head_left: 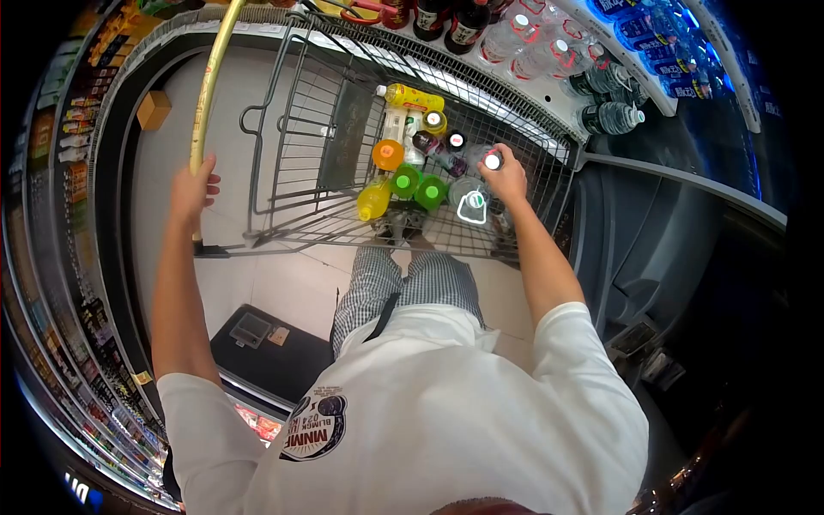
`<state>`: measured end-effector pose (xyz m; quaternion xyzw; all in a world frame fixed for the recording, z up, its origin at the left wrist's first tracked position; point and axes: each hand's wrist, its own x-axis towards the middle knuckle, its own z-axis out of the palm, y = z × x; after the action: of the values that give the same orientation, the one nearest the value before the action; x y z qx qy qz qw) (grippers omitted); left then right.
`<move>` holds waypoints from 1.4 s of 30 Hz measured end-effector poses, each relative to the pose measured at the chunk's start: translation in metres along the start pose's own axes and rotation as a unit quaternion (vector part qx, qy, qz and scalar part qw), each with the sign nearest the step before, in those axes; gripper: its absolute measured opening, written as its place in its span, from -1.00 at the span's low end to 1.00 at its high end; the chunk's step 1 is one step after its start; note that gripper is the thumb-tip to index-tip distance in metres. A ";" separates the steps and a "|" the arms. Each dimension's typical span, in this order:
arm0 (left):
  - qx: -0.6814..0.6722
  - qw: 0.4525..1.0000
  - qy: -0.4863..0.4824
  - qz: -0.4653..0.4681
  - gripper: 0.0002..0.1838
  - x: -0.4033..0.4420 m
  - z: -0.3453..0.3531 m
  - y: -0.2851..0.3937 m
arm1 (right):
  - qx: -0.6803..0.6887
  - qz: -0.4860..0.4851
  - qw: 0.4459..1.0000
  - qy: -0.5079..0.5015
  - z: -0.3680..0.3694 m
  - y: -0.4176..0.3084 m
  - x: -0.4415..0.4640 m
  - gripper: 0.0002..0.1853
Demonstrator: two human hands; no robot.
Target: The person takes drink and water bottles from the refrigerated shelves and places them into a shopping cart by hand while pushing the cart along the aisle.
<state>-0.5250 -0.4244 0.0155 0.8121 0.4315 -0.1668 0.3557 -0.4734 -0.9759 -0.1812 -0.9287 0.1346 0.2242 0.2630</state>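
Note:
My left hand (196,187) is closed round the yellow handle (206,94) of a wire shopping cart (296,154). Inside the cart, at its right end, my right hand (508,178) grips a white-capped bottle (493,160) near its top; most of that bottle is hidden. Beside it stands a large clear jug (468,190) with a green cap and white carrying loop. Farther left are two green bottles (431,192), a yellow bottle (373,199), an orange bottle (388,154) and a dark purple bottle (442,153) lying tilted. Another yellow bottle (414,97) lies along the back.
Shelves beyond the cart hold clear bottles (532,60), dark bottles (468,24) and blue-labelled packs (665,60). Packed shelves (81,343) curve along the left. A small cardboard box (154,111) and a black case (257,343) are on the left side.

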 end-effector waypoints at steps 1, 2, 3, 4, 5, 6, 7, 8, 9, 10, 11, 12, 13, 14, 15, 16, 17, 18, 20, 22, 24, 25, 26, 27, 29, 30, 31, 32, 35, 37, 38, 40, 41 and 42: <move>-0.001 1.000 0.001 0.000 -0.47 -0.001 0.000 0.000 | -0.018 0.002 1.000 -0.010 -0.003 -0.007 0.000 -0.32; -0.004 1.000 0.002 0.000 -0.47 -0.002 0.000 -0.001 | -0.024 0.027 0.999 -0.021 -0.008 -0.013 -0.002 -0.30; -0.004 1.000 0.001 0.000 -0.47 -0.002 0.000 -0.002 | -0.029 0.029 0.999 -0.011 -0.009 -0.013 -0.003 -0.29; -0.005 1.000 0.001 0.000 -0.48 -0.002 -0.001 -0.002 | -0.034 0.031 0.999 0.000 -0.009 -0.011 -0.004 -0.28; -0.005 1.000 0.000 0.000 -0.48 -0.002 -0.001 -0.002 | -0.038 0.033 0.999 0.012 -0.009 -0.008 -0.004 -0.27; -0.005 1.000 -0.003 -0.001 -0.48 -0.001 -0.001 -0.001 | -0.030 0.028 0.999 0.004 -0.010 -0.002 -0.004 -0.22; -0.005 1.000 -0.005 -0.002 -0.48 -0.002 -0.001 0.000 | -0.025 0.018 1.000 0.008 -0.010 0.008 -0.002 -0.20; -0.005 1.000 -0.007 -0.004 -0.49 -0.002 -0.002 0.000 | -0.020 0.007 1.000 0.012 -0.009 0.017 -0.002 -0.19; -0.007 1.000 -0.010 -0.002 -0.51 -0.001 -0.002 -0.001 | -0.015 -0.004 1.000 0.016 -0.009 0.022 -0.004 -0.18; -0.010 1.000 -0.012 0.000 -0.53 0.000 -0.002 -0.003 | 0.001 0.003 1.000 0.027 -0.019 0.021 -0.014 -0.17; -0.011 1.000 -0.016 0.003 -0.55 0.000 -0.002 -0.004 | 0.020 0.008 0.999 0.041 -0.021 0.027 -0.019 -0.17; -0.017 1.000 -0.017 0.000 -0.57 0.001 -0.002 -0.005 | 0.040 0.013 0.997 0.057 -0.024 0.038 -0.021 -0.18; -0.021 1.000 -0.022 -0.001 -0.56 0.003 -0.003 -0.005 | 0.059 0.017 0.995 0.076 -0.029 0.048 -0.025 -0.18; -0.025 0.999 -0.027 -0.001 -0.54 0.004 -0.003 -0.006 | 0.063 0.021 0.994 0.087 -0.035 0.060 -0.032 -0.20; -0.029 0.999 -0.032 -0.002 -0.53 0.005 -0.003 -0.006 | 0.068 0.040 0.991 0.104 -0.042 0.067 -0.040 -0.23; -0.032 0.999 -0.035 0.001 -0.54 0.006 -0.004 -0.007 | 0.062 0.052 0.989 0.121 -0.051 0.072 -0.053 -0.27; -0.031 0.999 -0.033 0.004 -0.54 0.005 -0.003 -0.007 | 0.062 0.049 0.985 0.151 -0.052 0.084 -0.061 -0.36; -0.030 0.999 -0.030 0.005 -0.55 0.005 -0.002 -0.006 | 0.083 0.067 0.980 0.165 -0.059 0.084 -0.077 -0.43; -0.032 0.999 -0.017 0.017 -0.56 0.002 -0.002 -0.005 | 0.082 0.087 0.974 0.190 -0.056 0.102 -0.100 -0.53; -0.030 0.999 -0.009 0.017 -0.57 0.003 -0.002 -0.007 | 0.000 0.091 0.968 0.232 -0.045 0.120 -0.124 -0.59; -0.022 0.999 0.005 0.023 -0.58 0.003 0.000 -0.007 | -0.021 0.162 0.964 0.210 -0.039 0.119 -0.148 -0.59; -0.015 0.999 0.013 0.028 -0.59 0.003 0.001 -0.006 | -0.022 0.178 0.960 0.217 -0.034 0.118 -0.158 -0.58; -0.008 0.999 0.021 0.034 -0.60 0.002 0.002 -0.006 | -0.021 0.214 0.956 0.200 -0.030 0.118 -0.166 -0.56; -0.014 0.999 0.015 0.032 -0.61 0.003 0.002 -0.006 | -0.021 0.251 0.950 0.183 -0.027 0.111 -0.173 -0.54; -0.026 0.999 0.005 0.031 -0.63 0.002 0.001 -0.007 | 0.054 0.346 0.928 0.123 -0.019 0.102 -0.181 -0.48; -0.034 0.999 0.003 0.032 -0.63 0.003 0.002 -0.007 | 0.096 0.366 0.921 0.089 -0.010 0.107 -0.181 -0.44; -0.043 0.999 0.001 0.034 -0.64 0.004 0.002 -0.009 | 0.112 0.359 0.921 0.102 0.006 0.116 -0.181 -0.49; -0.052 0.998 -0.001 0.034 -0.64 0.005 0.003 -0.011 | 0.214 0.385 0.895 0.069 0.024 0.135 -0.173 -0.52; -0.051 0.998 0.000 0.040 -0.63 0.006 0.004 -0.013 | 0.363 0.379 0.852 0.002 0.041 0.150 -0.164 -0.58; -0.051 0.998 0.009 0.047 -0.64 0.000 0.002 -0.008 | 0.386 0.367 0.846 -0.011 0.041 0.142 -0.163 -0.59; -0.048 0.997 0.013 0.052 -0.64 -0.001 0.002 -0.007 | 0.385 0.368 0.846 -0.007 0.040 0.139 -0.163 -0.59; -0.044 0.997 0.019 0.064 -0.66 0.000 0.003 -0.008 | 0.381 0.385 0.840 -0.010 0.026 0.122 -0.166 -0.55; -0.046 0.996 0.019 0.069 -0.66 0.003 0.003 -0.010 | 0.388 0.386 0.837 -0.018 0.025 0.120 -0.165 -0.53; -0.048 0.996 0.019 0.073 -0.67 0.005 0.004 -0.013 | 0.393 0.388 0.833 -0.026 0.022 0.118 -0.168 -0.52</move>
<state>-0.5330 -0.4196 0.0046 0.8263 0.3851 -0.1038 0.3977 -0.6691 -1.0389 -0.1671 -0.6122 0.5536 0.2600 0.5011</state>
